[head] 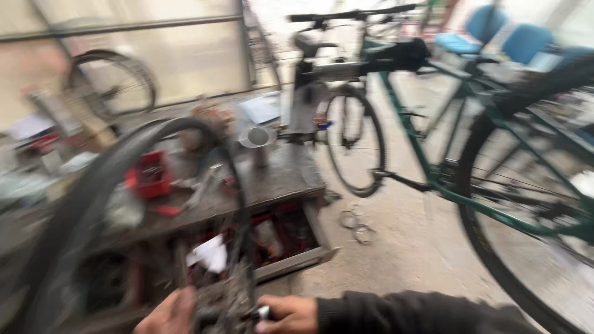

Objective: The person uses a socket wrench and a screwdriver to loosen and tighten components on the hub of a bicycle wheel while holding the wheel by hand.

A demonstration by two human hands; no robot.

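A black bicycle wheel [93, 192] stands upright in front of me, blurred by motion, with a toothed sprocket cluster [224, 303] at its hub. My left hand [168, 312] grips the hub on the left side. On the right side my right hand [289, 313], in a dark sleeve, is closed around the axle end beside the sprockets. Both hands sit at the bottom edge of the head view, partly cut off.
A cluttered workbench [272, 179] with a red box [148, 173] and a metal funnel [257, 137] stands behind the wheel. A green bicycle [433, 179] hangs on a stand at the right. Another wheel [111, 83] leans at the back left. Small rings [357, 226] lie on the concrete floor.
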